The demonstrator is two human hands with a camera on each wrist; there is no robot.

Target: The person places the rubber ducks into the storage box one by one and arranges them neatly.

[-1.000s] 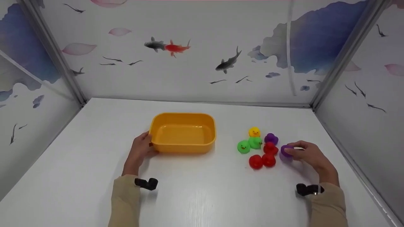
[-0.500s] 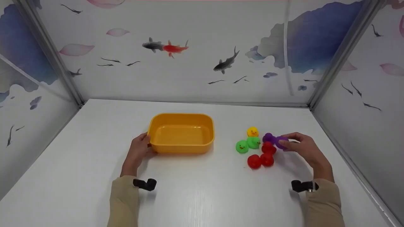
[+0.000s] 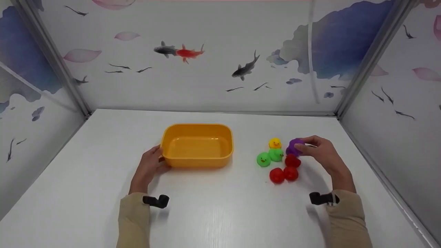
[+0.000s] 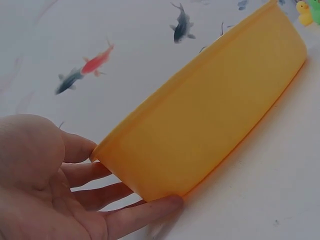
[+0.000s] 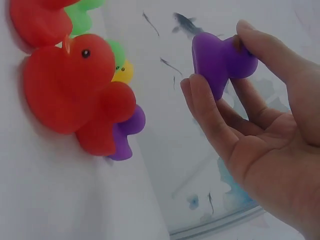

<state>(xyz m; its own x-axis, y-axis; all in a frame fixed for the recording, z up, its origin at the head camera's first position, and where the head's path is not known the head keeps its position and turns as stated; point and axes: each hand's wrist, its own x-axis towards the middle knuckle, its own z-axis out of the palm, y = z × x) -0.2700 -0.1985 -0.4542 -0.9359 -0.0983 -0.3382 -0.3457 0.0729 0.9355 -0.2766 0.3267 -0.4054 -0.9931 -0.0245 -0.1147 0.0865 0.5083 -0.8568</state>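
At its left end, a yellow plastic basin (image 3: 197, 162) is held by my left hand (image 3: 149, 167). In the left wrist view, my fingertips (image 4: 170, 202) meet the basin's outer wall near a corner. My right hand (image 3: 322, 151) pinches a purple rubber duck (image 5: 212, 57) between thumb and fingers. In the right wrist view it is off the table, with another purple duck (image 5: 131, 127) lower beside it. Red ducks (image 3: 291, 173) lie nearest to me in the cluster, while green ducks (image 3: 264, 159) and a yellow duck (image 3: 275, 143) lie to the left and behind.
The white table (image 3: 213, 206) meets a printed back wall (image 3: 213, 86) with painted fish. Side panels rise at left and right, joined by grey corner posts (image 3: 375, 58). Several ducks touch one another, right of the basin.
My right hand has carried the purple duck away from me and leftward, until it overlaps the other purple duck in the head view. The left hand stays at the basin; the view shifted slightly.
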